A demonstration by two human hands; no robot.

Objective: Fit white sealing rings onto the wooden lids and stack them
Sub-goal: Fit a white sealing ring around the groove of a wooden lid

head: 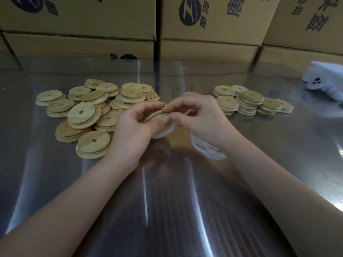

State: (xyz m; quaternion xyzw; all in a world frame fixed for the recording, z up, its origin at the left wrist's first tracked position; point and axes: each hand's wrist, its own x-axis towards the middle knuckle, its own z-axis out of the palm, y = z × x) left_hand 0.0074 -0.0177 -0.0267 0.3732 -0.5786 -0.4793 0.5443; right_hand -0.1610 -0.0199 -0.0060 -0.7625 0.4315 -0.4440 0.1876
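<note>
Bare lids [89, 112] lie heaped at the left of the shiny surface [167, 201], the left hand [131, 132] grips a tilted wooden lid [157, 115] at centre, the right hand [202, 117] pinches its white ring [167, 132] with curled fingers, loose rings [207, 151] lie beneath that wrist, and ringed lids [250, 101] stand stacked at right.

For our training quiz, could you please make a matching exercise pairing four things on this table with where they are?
Things:
1. bare wooden lids
2. ringed lids
3. loose white rings
4. lid being fitted

Places:
A. held by the left hand and right hand
B. piled on the left
C. under the right wrist
D. stacked on the right

Pairs: 1-B, 2-D, 3-C, 4-A
</note>
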